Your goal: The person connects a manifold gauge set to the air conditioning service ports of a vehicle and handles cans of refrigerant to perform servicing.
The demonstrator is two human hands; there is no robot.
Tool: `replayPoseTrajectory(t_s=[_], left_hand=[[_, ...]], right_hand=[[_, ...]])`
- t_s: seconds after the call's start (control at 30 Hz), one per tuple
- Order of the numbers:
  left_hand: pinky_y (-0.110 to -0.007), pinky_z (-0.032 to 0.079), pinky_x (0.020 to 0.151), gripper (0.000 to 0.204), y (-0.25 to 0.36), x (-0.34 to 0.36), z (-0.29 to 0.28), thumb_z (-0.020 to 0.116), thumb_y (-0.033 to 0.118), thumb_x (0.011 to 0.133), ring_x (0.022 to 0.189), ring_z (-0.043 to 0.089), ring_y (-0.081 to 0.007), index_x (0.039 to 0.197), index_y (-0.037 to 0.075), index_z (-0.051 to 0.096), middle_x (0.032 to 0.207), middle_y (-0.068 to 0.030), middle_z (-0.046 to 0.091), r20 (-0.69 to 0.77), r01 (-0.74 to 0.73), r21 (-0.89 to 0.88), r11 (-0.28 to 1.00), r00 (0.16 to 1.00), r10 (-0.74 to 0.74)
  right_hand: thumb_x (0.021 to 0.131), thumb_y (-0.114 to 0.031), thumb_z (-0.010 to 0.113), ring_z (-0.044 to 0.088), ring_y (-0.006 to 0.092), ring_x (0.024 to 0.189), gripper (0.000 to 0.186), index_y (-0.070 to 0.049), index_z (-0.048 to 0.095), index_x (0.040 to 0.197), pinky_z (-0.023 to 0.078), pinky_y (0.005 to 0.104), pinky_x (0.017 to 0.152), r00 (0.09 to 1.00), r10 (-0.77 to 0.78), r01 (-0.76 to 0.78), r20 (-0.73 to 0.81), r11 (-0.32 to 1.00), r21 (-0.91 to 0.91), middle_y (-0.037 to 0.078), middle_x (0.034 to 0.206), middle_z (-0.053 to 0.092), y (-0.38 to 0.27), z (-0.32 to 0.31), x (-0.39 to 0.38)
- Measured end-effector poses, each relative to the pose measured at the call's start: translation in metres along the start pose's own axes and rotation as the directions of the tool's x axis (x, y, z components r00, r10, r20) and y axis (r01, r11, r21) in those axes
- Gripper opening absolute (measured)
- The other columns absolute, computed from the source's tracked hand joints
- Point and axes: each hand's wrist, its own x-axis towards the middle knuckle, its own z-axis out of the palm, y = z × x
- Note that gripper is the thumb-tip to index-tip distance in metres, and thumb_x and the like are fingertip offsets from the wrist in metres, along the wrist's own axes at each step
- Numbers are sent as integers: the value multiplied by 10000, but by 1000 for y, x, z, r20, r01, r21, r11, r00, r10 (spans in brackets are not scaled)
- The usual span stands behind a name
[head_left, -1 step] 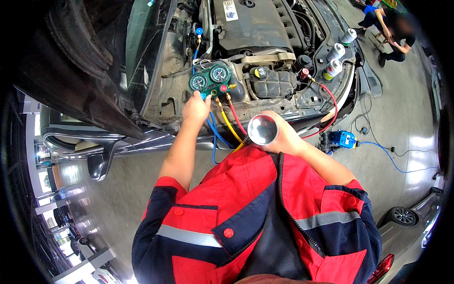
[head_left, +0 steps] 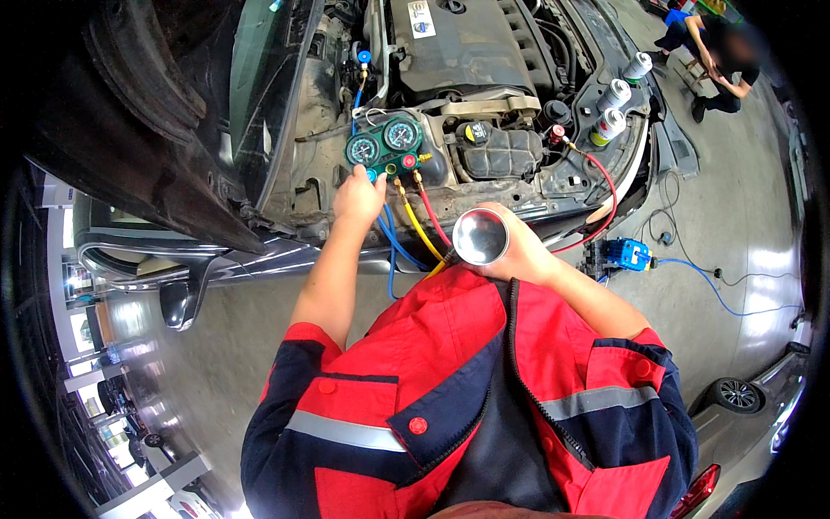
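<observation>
The manifold gauge set (head_left: 385, 145), a green body with two round dials, is my landmark, and it sits already hooked up at the front of the engine bay (head_left: 458, 95), so I judge the connecting part as done: a blue hose (head_left: 391, 251), a yellow hose (head_left: 418, 232) and a red hose (head_left: 434, 218) all run down from its underside, and a longer red line (head_left: 605, 186) loops off to the right of it toward a fitting with a red cap. What seems left, as I read it, is the valve work and whatever involves the can. My left hand (head_left: 359, 197) is just below the gauge set, fingers curled and pinched on the small blue knob at its lower left corner, touching it. My right hand (head_left: 519, 251) is lower and to the right of the gauge set, well apart from it, wrapped closed around a shiny metal can (head_left: 481, 235) whose round end faces the camera; the yellow hose appears to lead toward it, though I cannot tell whether it is attached. Further right of the gauges, three spray cans (head_left: 614, 99) stand on the bay's edge, and a small blue device (head_left: 624, 253) rests on the floor.
</observation>
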Motion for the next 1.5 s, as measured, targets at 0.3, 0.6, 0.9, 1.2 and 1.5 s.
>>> replayPoseTrajectory(t_s=[0.3, 0.6, 0.9, 1.2, 1.5], left_hand=[[-506, 510, 815, 417, 5, -1, -2, 540, 377, 916, 956, 643, -411, 1112, 12, 485, 1036, -247, 651, 37, 4, 8, 1000, 999, -5], [-489, 501, 854, 430, 27, -26, -30, 594, 312, 869, 1007, 624, -390, 1154, -1, 518, 1108, -246, 625, -134, -131, 32, 991, 982, 135], [-365, 395, 1047, 870, 85, -100, -19, 817, 90, 685, 1220, 490, -209, 1391, 24, 312, 1296, -128, 524, 260, -58, -927, 370, 609, 749], [-385, 498, 879, 726, 106, -86, -10, 831, 127, 683, 1061, 609, -264, 1286, 43, 436, 1177, -142, 603, -311, -500, -726, 472, 851, 424], [-357, 512, 834, 714, 99, -55, -51, 852, 203, 669, 970, 636, -231, 1236, 33, 454, 1090, -123, 634, -145, -237, -896, 376, 956, 257]], right_hand=[[609, -159, 813, 542, 319, 1149, 747, -8, 478, 1260, 418, 380, 1007, 1000, 12, -11, -12, 1000, 16, 183, 1210, 543, -4, -2, -2], [608, -168, 822, 538, 322, 1159, 750, -10, 485, 1259, 417, 380, 1009, 1000, 27, -27, -7, 1000, 6, 183, 1214, 544, 0, -1, -3], [635, -273, 855, 497, 323, 1188, 742, -12, 524, 1246, 380, 408, 1033, 972, 23, 7, -233, 992, 128, 173, 1219, 534, -19, -3, 9], [833, -219, 679, 467, 326, 1161, 564, 8, 443, 1292, 364, 397, 1034, 905, -75, 46, -419, 996, -79, 196, 1237, 451, 1, -16, 5], [964, -146, 541, 516, 151, 988, 343, 13, 489, 1264, 424, 279, 901, 862, 252, -89, -440, 929, 359, 84, 1091, 556, 32, -3, -7]])
